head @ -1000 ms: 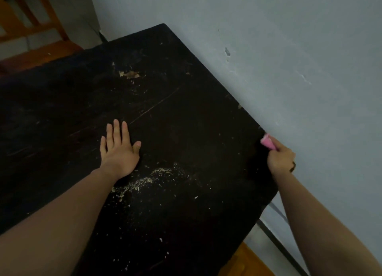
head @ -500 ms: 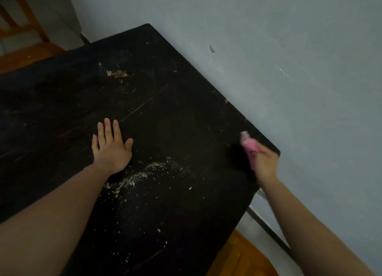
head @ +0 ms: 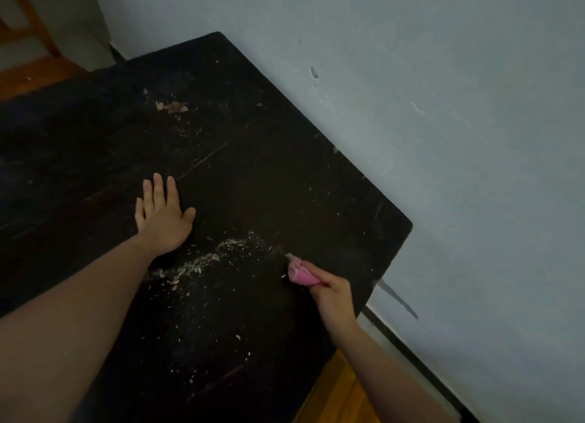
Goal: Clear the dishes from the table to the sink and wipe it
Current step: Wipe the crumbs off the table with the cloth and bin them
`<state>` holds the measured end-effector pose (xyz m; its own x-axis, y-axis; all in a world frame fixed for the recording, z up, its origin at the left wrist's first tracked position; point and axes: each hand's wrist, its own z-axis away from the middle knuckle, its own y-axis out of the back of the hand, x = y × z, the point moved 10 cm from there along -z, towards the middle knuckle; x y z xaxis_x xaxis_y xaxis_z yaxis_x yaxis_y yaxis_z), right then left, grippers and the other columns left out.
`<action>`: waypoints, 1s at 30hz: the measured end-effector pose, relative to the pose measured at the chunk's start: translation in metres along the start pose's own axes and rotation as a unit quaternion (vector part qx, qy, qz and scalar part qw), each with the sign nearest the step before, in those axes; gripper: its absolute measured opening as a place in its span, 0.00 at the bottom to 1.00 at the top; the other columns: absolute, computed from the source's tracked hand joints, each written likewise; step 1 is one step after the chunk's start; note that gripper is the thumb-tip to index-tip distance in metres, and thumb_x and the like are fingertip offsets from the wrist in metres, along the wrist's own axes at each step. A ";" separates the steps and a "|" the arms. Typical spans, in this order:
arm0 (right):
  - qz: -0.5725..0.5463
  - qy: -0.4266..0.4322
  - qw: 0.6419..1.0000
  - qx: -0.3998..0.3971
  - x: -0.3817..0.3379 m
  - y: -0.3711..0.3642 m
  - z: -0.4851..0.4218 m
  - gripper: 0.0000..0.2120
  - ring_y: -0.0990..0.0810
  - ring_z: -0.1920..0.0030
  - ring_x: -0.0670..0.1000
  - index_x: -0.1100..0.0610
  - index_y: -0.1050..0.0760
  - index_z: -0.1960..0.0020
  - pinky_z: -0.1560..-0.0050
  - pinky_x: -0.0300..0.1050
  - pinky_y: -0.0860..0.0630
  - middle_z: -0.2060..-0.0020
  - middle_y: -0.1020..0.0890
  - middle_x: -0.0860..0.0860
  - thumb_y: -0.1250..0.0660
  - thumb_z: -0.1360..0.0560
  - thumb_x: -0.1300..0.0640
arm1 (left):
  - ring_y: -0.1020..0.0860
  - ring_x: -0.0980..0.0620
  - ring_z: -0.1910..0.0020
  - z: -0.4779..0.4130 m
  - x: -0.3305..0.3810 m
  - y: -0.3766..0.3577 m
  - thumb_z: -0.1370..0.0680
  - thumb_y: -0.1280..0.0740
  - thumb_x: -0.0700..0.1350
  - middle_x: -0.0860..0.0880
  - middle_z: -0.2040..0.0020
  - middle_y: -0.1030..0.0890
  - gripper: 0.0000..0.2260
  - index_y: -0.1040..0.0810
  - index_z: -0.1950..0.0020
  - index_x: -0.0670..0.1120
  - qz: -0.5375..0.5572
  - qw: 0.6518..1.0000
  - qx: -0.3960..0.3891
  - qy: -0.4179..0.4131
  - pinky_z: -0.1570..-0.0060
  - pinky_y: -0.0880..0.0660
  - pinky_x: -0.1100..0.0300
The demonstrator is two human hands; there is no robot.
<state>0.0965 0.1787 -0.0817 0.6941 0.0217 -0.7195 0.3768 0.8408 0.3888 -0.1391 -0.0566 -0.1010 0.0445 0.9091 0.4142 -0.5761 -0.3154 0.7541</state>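
Cloth (head: 299, 272) – pink, bunched – lies against the table (head: 269, 175) top near its right edge, just right of the main crumb trail. The right hand (head: 332, 296) grips it, fingers curled round the rear of the bunch, with the front of the cloth protruding toward the crumbs (head: 202, 261). The crumbs form a pale diagonal band across the dark surface, between the two hands; finer specks are scattered toward the near edge. The left hand (head: 161, 220) rests flat on the table, palm down, fingers straight and close together, thumb spread to the side; its wrist sits just beside the upper end of the band. A separate light-brown smear (head: 172, 106) marks the far part of the top, well apart from both hands. The table is black, scratched, with one long side set against a pale blue wall (head: 443, 106) – a small chip (head: 314, 73) shows in the paint. A wooden chair (head: 28, 74) stands beyond the far left corner. Orange-brown wood (head: 338, 394) shows below the near right corner; what it belongs to cannot be told.
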 end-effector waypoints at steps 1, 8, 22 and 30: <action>-0.055 0.007 0.998 -0.034 -0.015 -0.004 0.006 0.18 0.20 0.46 0.42 0.53 0.21 0.42 0.42 0.38 0.25 0.48 0.19 0.43 0.39 0.24 0.70 | 0.66 0.48 0.25 0.001 -0.002 0.002 0.18 0.46 0.51 0.47 0.23 0.66 0.31 0.62 0.22 0.46 0.004 1.000 -0.002 -0.015 0.26 0.63 0.50; -0.001 -0.059 0.963 0.264 -0.001 0.117 -0.034 0.17 0.24 0.50 0.50 0.47 0.26 0.34 0.53 0.40 0.28 0.38 0.23 0.54 0.39 0.21 0.58 | 0.61 0.48 0.23 0.019 -0.016 0.004 0.17 0.47 0.45 0.48 0.22 0.58 0.26 0.55 0.22 0.45 0.008 0.998 0.035 -0.059 0.26 0.59 0.50; 0.025 0.090 0.995 0.018 0.005 -0.043 0.057 0.20 0.20 0.45 0.47 0.48 0.24 0.37 0.40 0.48 0.23 0.46 0.18 0.45 0.40 0.22 0.66 | 0.46 0.49 0.23 0.104 -0.042 0.019 0.18 0.48 0.45 0.45 0.23 0.43 0.22 0.44 0.24 0.42 0.089 0.991 0.101 -0.021 0.25 0.54 0.50; 0.124 0.051 0.967 0.217 -0.056 0.005 -0.013 0.19 0.28 0.36 0.57 0.44 0.30 0.31 0.32 0.58 0.35 0.38 0.25 0.55 0.41 0.21 0.57 | 0.52 0.46 0.23 0.208 -0.169 0.003 0.18 0.47 0.43 0.42 0.22 0.47 0.25 0.49 0.23 0.39 0.106 0.940 0.301 0.123 0.25 0.56 0.51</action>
<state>0.0513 0.1887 -0.0474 0.7399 0.2660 -0.6179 0.4442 0.4967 0.7457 0.0218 -0.2678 -0.0626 -0.2513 0.8205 0.5134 0.0178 -0.5265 0.8500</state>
